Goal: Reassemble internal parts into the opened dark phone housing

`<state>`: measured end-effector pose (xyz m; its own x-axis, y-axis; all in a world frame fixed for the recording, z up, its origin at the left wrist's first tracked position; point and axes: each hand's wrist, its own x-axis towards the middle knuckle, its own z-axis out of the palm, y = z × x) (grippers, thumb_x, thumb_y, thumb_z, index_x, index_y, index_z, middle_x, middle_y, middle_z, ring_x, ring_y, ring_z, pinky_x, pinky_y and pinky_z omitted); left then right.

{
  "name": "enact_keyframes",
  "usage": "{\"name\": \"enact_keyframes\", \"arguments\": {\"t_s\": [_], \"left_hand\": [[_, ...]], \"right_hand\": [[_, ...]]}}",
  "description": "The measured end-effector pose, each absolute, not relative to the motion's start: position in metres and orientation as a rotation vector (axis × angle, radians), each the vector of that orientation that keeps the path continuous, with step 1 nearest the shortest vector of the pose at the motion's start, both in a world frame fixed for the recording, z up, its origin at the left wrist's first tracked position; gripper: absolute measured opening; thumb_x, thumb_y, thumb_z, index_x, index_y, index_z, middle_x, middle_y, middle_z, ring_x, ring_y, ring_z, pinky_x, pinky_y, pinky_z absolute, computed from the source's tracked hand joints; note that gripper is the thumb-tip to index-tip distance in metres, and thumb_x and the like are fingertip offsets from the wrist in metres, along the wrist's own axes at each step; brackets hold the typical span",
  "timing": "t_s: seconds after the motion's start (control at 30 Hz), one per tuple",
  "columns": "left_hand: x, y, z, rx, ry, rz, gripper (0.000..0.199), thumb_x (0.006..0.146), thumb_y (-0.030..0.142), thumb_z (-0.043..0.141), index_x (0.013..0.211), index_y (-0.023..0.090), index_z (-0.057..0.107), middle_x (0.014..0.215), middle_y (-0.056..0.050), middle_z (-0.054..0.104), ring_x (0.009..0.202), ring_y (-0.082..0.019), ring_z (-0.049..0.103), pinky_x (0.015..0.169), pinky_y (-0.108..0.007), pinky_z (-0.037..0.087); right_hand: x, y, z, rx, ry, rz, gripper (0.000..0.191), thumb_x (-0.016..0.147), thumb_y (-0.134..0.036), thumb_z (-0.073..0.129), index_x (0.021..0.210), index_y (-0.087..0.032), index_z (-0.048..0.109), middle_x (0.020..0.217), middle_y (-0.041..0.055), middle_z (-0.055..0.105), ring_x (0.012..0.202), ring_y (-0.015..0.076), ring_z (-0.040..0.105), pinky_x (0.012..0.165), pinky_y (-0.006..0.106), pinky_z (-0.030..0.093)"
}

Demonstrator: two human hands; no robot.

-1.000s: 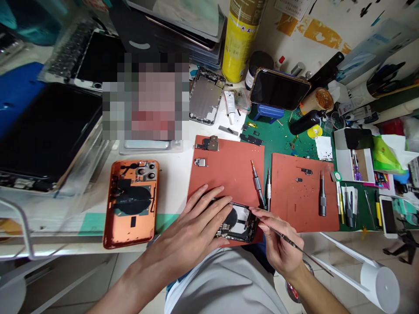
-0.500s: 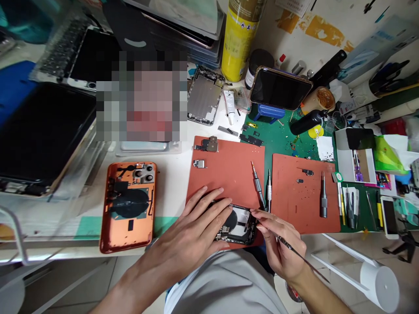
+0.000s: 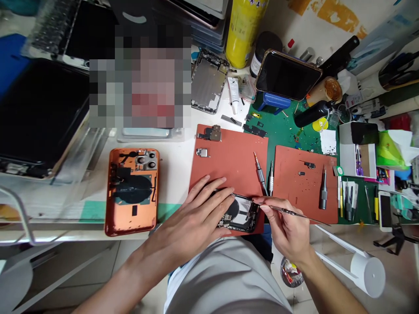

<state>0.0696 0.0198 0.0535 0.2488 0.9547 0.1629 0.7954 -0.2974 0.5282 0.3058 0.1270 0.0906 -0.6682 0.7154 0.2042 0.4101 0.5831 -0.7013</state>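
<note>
Terracotta silicone repair mat (image 3: 229,161): lies on a white bench, with the items below placed relative to it.

- On its near edge: opened smartphone chassis (image 3: 240,213), black-rimmed and face down, with board parts exposed at one end and a dark round patch at the centre.
- Over the chassis, from the mat's left side: left hand (image 3: 186,218), fingers spread apart, resting flat across the chassis and gripping nothing.
- At the mat's near right corner: right hand (image 3: 284,226), thumb and fingers pinched together on a slim steel pick (image 3: 294,214). The pick is held almost level, its point reaching along the chassis's far edge; whether the tip touches cannot be told.
- On the mat, just beyond the chassis: two precision screwdrivers (image 3: 261,176) (image 3: 270,179), lying apart.
- At its far edge: camera module (image 3: 214,134) and small metal bracket (image 3: 202,152).
- Right of the mat: second terracotta mat (image 3: 304,187), bearing a third screwdriver (image 3: 323,192).
- Left of the mat: copper-orange phone back housing (image 3: 131,192), with black adhesive patches.
- Beyond the mat: bare metal midframe (image 3: 209,80) and yellow spray can (image 3: 244,30).
</note>
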Motion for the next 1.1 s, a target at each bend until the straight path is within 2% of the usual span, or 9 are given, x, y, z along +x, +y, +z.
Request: {"name": "enact_keyframes", "arguments": {"t_s": [0.17, 0.37, 0.63, 1.0, 1.1], "left_hand": [[0.07, 0.021, 0.054, 2.223, 1.609, 0.644, 0.066, 0.103, 0.052, 0.068, 0.151, 0.008, 0.057, 0.15, -0.015, 0.069, 0.153, -0.038, 0.05, 0.133, -0.061, 0.035], [0.069, 0.02, 0.053, 2.225, 1.61, 0.638, 0.068, 0.103, 0.051, 0.069, 0.152, 0.007, 0.055, 0.151, -0.016, 0.068, 0.154, -0.038, 0.048, 0.133, -0.061, 0.035], [0.069, 0.019, 0.055, 2.215, 1.593, 0.611, 0.067, 0.102, 0.043, 0.073, 0.154, 0.007, 0.053, 0.153, -0.017, 0.065, 0.156, -0.038, 0.045, 0.132, -0.062, 0.037], [0.07, 0.018, 0.056, 2.217, 1.594, 0.615, 0.068, 0.101, 0.046, 0.073, 0.153, 0.007, 0.053, 0.152, -0.016, 0.064, 0.155, -0.038, 0.045, 0.132, -0.063, 0.036], [0.07, 0.018, 0.057, 2.221, 1.599, 0.611, 0.069, 0.099, 0.045, 0.075, 0.152, 0.007, 0.054, 0.152, -0.017, 0.064, 0.155, -0.039, 0.045, 0.132, -0.063, 0.035]], "right_hand": [[0.304, 0.126, 0.088, -0.962, -2.338, 0.819, 0.021, 0.105, -0.009, 0.063, 0.116, -0.026, 0.068, 0.102, 0.0042, 0.086, 0.087, 0.0183, 0.085, 0.077, 0.025, 0.07], [0.308, 0.129, 0.088, -0.814, -2.329, 0.917, 0.023, 0.103, -0.006, 0.063, 0.117, -0.024, 0.069, 0.103, 0.0063, 0.085, 0.1, 0.0221, 0.085, 0.083, 0.029, 0.071], [0.311, 0.127, 0.087, -0.929, -2.302, 0.864, 0.02, 0.104, -0.008, 0.064, 0.114, -0.024, 0.07, 0.103, 0.0056, 0.085, 0.094, 0.0199, 0.086, 0.079, 0.026, 0.069], [0.31, 0.121, 0.075, -0.787, -2.218, 1.046, 0.033, 0.1, 0.0, 0.064, 0.123, -0.024, 0.07, 0.115, 0.0079, 0.084, 0.109, 0.0212, 0.083, 0.095, 0.031, 0.069], [0.31, 0.121, 0.074, -0.797, -2.207, 1.055, 0.033, 0.101, 0.0, 0.064, 0.122, -0.024, 0.07, 0.116, 0.0072, 0.084, 0.109, 0.02, 0.083, 0.095, 0.029, 0.068]]}}
